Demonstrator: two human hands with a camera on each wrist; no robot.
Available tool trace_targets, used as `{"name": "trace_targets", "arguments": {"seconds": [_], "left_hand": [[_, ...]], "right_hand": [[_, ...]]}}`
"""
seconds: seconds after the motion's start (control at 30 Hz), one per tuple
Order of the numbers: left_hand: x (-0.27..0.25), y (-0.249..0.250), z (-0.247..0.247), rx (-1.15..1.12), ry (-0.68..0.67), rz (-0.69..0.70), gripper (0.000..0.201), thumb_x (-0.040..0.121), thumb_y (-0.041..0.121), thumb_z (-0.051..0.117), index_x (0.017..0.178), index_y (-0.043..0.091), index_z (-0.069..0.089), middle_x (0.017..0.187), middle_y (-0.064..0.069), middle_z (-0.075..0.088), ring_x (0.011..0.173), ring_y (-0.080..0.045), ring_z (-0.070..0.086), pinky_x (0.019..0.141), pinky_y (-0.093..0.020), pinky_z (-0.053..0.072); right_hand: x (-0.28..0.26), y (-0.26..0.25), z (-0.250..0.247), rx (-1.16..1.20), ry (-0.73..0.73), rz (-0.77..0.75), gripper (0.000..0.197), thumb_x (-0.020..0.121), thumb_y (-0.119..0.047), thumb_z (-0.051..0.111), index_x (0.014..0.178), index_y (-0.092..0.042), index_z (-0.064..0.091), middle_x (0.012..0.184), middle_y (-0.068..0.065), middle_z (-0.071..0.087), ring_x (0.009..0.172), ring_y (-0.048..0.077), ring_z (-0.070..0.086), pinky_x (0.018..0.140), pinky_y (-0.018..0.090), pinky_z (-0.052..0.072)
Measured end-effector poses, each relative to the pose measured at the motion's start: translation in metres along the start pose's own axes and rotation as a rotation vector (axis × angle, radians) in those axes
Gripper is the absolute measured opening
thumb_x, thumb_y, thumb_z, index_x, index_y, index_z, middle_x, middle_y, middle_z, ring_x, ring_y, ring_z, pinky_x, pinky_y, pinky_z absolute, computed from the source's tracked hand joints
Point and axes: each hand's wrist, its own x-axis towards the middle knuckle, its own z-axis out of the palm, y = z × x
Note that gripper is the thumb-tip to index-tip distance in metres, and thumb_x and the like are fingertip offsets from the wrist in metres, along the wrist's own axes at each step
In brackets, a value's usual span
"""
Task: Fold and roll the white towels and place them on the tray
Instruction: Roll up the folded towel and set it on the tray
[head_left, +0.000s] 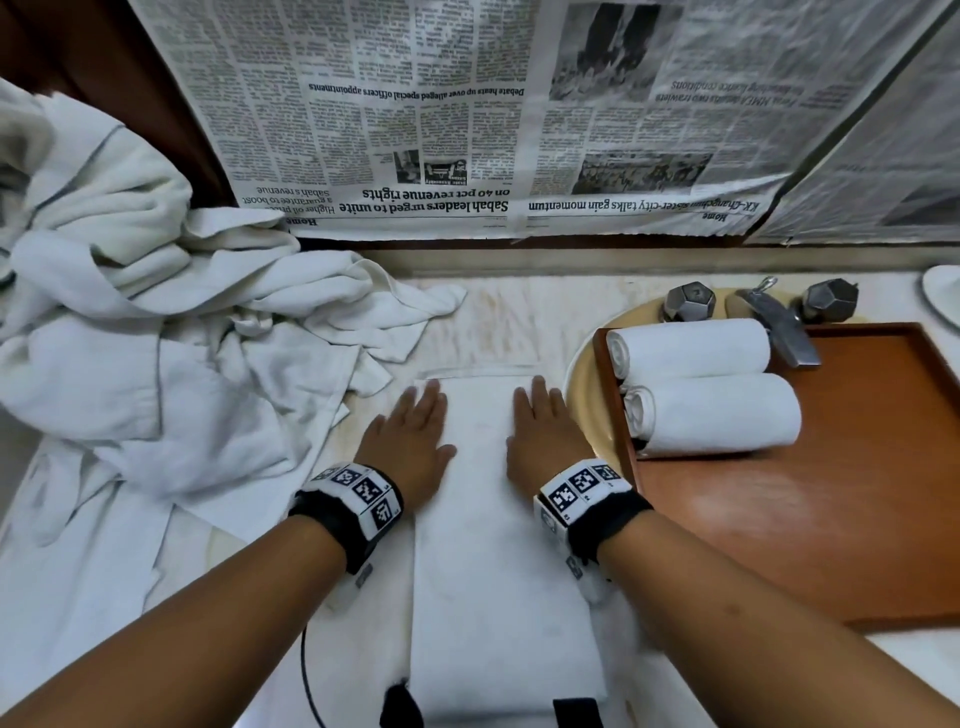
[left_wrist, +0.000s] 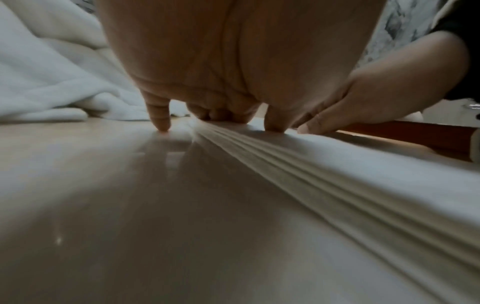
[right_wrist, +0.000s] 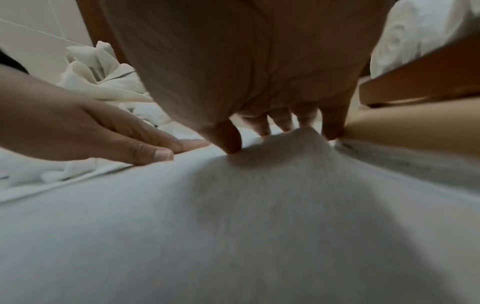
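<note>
We have the folded towel (head_left: 498, 545) lying as a long narrow strip on the tabletop (head_left: 498, 322), running from the near edge away from us. Our left hand (head_left: 415, 436) and right hand (head_left: 540, 436) both lie flat and spread on its far end, fingers straight, holding nothing. Two rolled towels (head_left: 701, 384) already sit side by side at the back of the tray (head_left: 831, 519), just to the right.

The left wrist view shows the strip's edge as several stacked layers (left_wrist: 324, 174); if we start the roll with uneven pressure, we judge those layers could slide apart and the roll would come out skewed or loose. The tabletop is smooth and glossy, so the whole strip may skate instead of curling. The heap of loose towels (head_left: 156, 312) lies close on the left and a corner could get caught in.

The cloth is soft, matte terry; the tray is hard reddish wood with a raised rim.
</note>
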Motion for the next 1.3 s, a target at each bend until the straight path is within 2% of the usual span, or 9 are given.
{"name": "trace_targets", "arguments": {"seconds": [0.2, 0.4, 0.57, 0.67, 0.8, 0.87, 0.97, 1.1, 1.3], "left_hand": [[-0.024, 0.009, 0.016, -0.064, -0.045, 0.146, 0.077, 0.101, 0.050, 0.033, 0.156, 0.015, -0.008, 0.160, 0.000, -0.026, 0.150, -0.018, -0.015, 0.121, -0.043, 0.009], [-0.034, 0.004, 0.019, -0.062, -0.022, 0.018, 0.079, 0.101, 0.049, 0.035, 0.156, 0.012, -0.008, 0.161, -0.007, -0.025, 0.150, -0.027, -0.016, 0.120, -0.046, 0.011], [-0.059, 0.014, 0.035, 0.061, -0.005, 0.281, 0.069, 0.102, 0.045, 0.029, 0.157, 0.011, 0.003, 0.163, -0.010, -0.014, 0.151, -0.026, -0.005, 0.120, -0.040, 0.020], [-0.077, 0.016, 0.040, 0.099, 0.013, 0.289, 0.067, 0.102, 0.043, 0.033, 0.156, 0.013, 0.010, 0.164, -0.007, -0.009, 0.152, -0.024, 0.000, 0.118, -0.041, 0.020], [-0.117, 0.028, 0.047, -0.063, 0.060, 0.392, 0.066, 0.093, 0.050, 0.032, 0.149, 0.016, 0.037, 0.161, -0.007, 0.022, 0.147, -0.024, 0.024, 0.116, -0.040, 0.029], [-0.142, 0.035, 0.059, -0.195, 0.102, 0.428, 0.055, 0.090, 0.045, 0.048, 0.137, 0.017, 0.056, 0.151, -0.008, 0.042, 0.137, -0.028, 0.041, 0.109, -0.041, 0.038], [-0.174, 0.044, 0.083, -0.242, 0.183, 0.390, 0.037, 0.090, 0.035, 0.061, 0.124, 0.021, 0.065, 0.129, -0.004, 0.056, 0.115, -0.028, 0.053, 0.098, -0.040, 0.045], [-0.216, 0.065, 0.116, -0.251, 0.234, 0.271, 0.061, 0.085, 0.060, 0.048, 0.130, 0.020, 0.061, 0.126, -0.005, 0.053, 0.109, -0.027, 0.053, 0.093, -0.041, 0.049], [-0.257, 0.091, 0.149, -0.094, 0.263, 0.141, 0.070, 0.074, 0.037, 0.079, 0.136, 0.018, 0.052, 0.136, -0.009, 0.051, 0.116, -0.032, 0.053, 0.089, -0.045, 0.052]], "right_hand": [[-0.048, -0.008, 0.017, 0.020, -0.097, -0.116, 0.079, 0.100, -0.036, 0.045, 0.157, -0.010, -0.003, 0.162, 0.012, -0.020, 0.152, 0.028, -0.008, 0.122, 0.041, 0.012], [-0.093, -0.004, 0.035, -0.032, -0.064, -0.078, 0.079, 0.100, -0.034, 0.047, 0.156, -0.005, -0.001, 0.163, 0.017, -0.015, 0.151, 0.032, -0.008, 0.121, 0.045, 0.010], [-0.134, 0.002, 0.059, -0.007, -0.097, -0.104, 0.077, 0.101, -0.034, 0.044, 0.157, -0.010, -0.002, 0.163, 0.011, -0.019, 0.152, 0.026, -0.008, 0.122, 0.045, 0.009], [-0.149, 0.009, 0.066, -0.031, -0.052, -0.072, 0.076, 0.100, -0.035, 0.044, 0.157, -0.011, 0.000, 0.164, 0.010, -0.016, 0.152, 0.025, -0.007, 0.122, 0.045, 0.006], [-0.170, 0.010, 0.079, 0.002, 0.081, -0.106, 0.061, 0.096, -0.028, 0.053, 0.151, -0.016, 0.029, 0.162, 0.013, 0.014, 0.149, 0.030, 0.015, 0.118, 0.044, 0.020], [-0.181, 0.011, 0.086, -0.016, 0.167, -0.116, 0.043, 0.089, -0.026, 0.060, 0.131, -0.017, 0.051, 0.138, 0.011, 0.043, 0.125, 0.034, 0.044, 0.099, 0.043, 0.041], [-0.199, 0.017, 0.098, -0.018, 0.255, -0.184, 0.024, 0.084, -0.020, 0.063, 0.107, -0.015, 0.060, 0.107, 0.008, 0.054, 0.094, 0.032, 0.057, 0.074, 0.041, 0.048], [-0.230, 0.032, 0.114, 0.015, 0.279, -0.291, 0.032, 0.091, -0.036, 0.053, 0.119, -0.019, 0.056, 0.117, 0.004, 0.052, 0.103, 0.026, 0.053, 0.081, 0.040, 0.049], [-0.262, 0.058, 0.149, 0.069, 0.223, -0.418, 0.066, 0.082, -0.050, 0.069, 0.137, -0.019, 0.051, 0.153, 0.007, 0.039, 0.134, 0.027, 0.044, 0.108, 0.041, 0.040]]}}
